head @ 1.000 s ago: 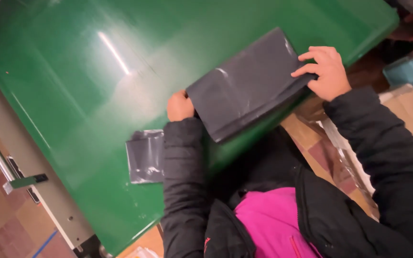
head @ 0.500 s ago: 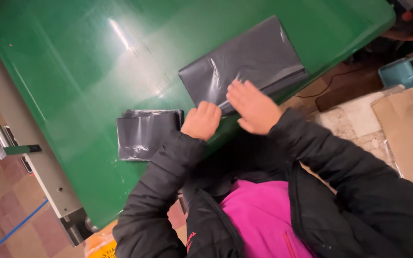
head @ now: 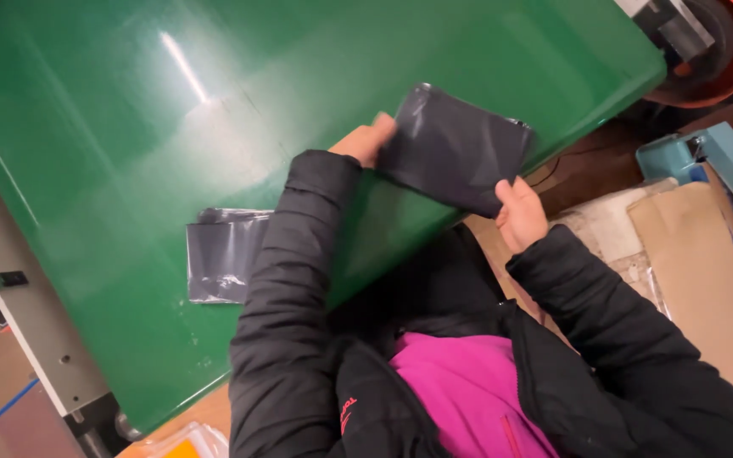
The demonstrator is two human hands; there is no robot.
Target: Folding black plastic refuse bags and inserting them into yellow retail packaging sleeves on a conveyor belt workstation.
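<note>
Now that the dark plastic bag (head: 456,148) is folded smaller, both hands, left hand (head: 366,140) and right hand (head: 517,214), grip its ends above the green surface (head: 129,127).

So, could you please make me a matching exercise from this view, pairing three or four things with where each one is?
Things:
1. dark grey poly bag
2. second grey bag
3. cardboard sheet
4. orange wheel

Places:
A. top right corner
B. lying flat on the green table, beside the left sleeve
C. between left hand and right hand
D. right of the table

Pairs: 1-C, 2-B, 3-D, 4-A
</note>
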